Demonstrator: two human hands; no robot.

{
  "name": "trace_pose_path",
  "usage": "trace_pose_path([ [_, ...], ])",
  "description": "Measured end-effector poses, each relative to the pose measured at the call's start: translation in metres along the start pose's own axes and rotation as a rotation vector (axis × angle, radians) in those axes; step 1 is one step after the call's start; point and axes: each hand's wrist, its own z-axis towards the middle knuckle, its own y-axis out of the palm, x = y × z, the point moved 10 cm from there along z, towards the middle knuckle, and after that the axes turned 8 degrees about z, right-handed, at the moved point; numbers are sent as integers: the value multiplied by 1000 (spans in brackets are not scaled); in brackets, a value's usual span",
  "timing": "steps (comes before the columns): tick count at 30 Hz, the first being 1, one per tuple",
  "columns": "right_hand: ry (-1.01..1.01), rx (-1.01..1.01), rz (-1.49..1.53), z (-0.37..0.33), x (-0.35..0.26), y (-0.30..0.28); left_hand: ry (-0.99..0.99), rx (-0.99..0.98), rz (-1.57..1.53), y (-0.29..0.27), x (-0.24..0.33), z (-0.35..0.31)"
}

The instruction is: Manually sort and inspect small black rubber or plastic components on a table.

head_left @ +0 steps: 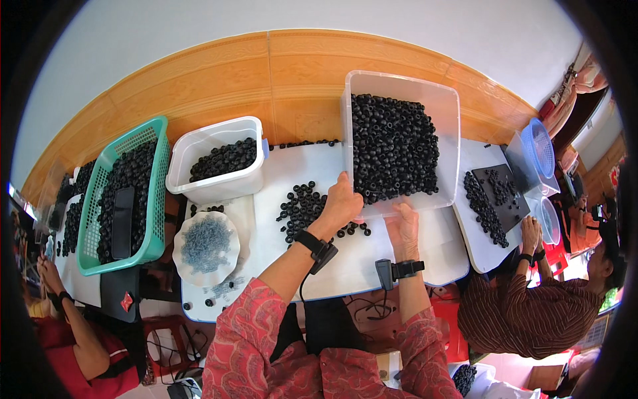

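A large clear plastic bin (446, 153) is tilted toward me at the back of the white table. Many small black ring-like parts (395, 149) fill much of it. My left hand (342, 201) grips the bin's near left corner, fingers closed on its edge. My right hand (403, 231) supports the near side from below; some of its fingers are hidden behind the bin. Loose black parts (304, 207) lie on the table beside my left hand, a few of them under the bin's near left corner.
To the left stand a white tub (183, 166) of black parts, a scalloped plate (187, 266) holding small translucent pieces, and a teal basket (159, 206) with a dark phone (122, 223) on its parts. Co-workers sit at both sides; a dark board (508, 213) lies before the right one.
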Motion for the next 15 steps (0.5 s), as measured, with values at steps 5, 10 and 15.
trace_pose_path([
  [5,-7,32,1,-1,-1,-5,-42,-24,-160,1,2,-12],
  [10,7,47,-32,-8,0,-3,-89,-62,-106,5,-9,-12],
  [15,-4,29,-21,-9,-2,-8,-104,-49,-109,9,-11,-12],
])
